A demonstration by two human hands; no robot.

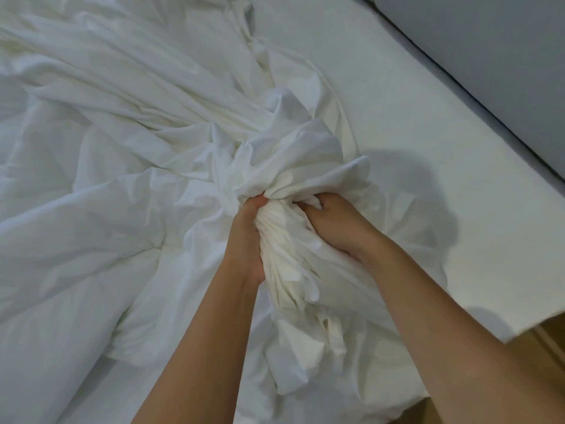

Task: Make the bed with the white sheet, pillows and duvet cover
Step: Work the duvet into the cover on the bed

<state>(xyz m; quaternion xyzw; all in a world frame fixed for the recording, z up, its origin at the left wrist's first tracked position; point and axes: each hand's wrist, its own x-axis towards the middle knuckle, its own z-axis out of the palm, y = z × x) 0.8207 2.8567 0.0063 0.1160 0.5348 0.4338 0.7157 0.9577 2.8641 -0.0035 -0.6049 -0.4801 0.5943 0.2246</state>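
Both hands are working at the near edge of the bed: the left hand (247, 237) is closing its grip around a gathered bunch of crumpled white cotton fabric (284, 240), fingers curled round it from the left, while the right hand (333, 224) is pinching and digging into the same bunch from the right. Which piece this fabric is, sheet or duvet cover, cannot be told; it is fanning out in long creases from the bunch toward the far left of the bed. A smooth white fitted layer (382, 87) is lying flat over the mattress on the right, so that part is looking done. To the left a puffy white quilted duvet (61, 240) is lying rumpled under the loose cloth. The task is looking early to middling: the fabric is still needing to be opened out and spread, and no pillows are showing. Counted: two hands, one gathered cloth, one duvet, zero pillows in view. A strip of brown wooden floor (550, 335) is showing at the lower right.
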